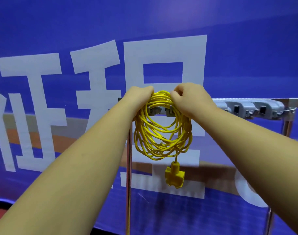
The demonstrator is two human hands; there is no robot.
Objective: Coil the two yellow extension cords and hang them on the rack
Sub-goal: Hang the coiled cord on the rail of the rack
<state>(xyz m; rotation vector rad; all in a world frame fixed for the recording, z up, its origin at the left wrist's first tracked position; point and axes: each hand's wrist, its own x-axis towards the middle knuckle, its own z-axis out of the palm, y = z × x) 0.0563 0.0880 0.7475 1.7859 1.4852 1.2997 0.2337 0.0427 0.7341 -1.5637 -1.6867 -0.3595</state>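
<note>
A coiled yellow extension cord (161, 133) hangs in a loose bundle in front of the rack (250, 107), a metal bar with grey clips. My left hand (139, 95) grips the top of the coil on its left side. My right hand (189, 97) grips the top on its right side. The top of the coil sits at the height of the rack's left clips (155, 110), which show through the loop. The cord's yellow socket end (174, 177) dangles below the coil. Only one cord is in view.
The rack stands on chrome legs, one (128, 184) just left of the coil and one (270, 217) at the right. Two free grey clips (263, 110) sit further right on the bar. A blue banner (60, 48) with large white characters fills the background.
</note>
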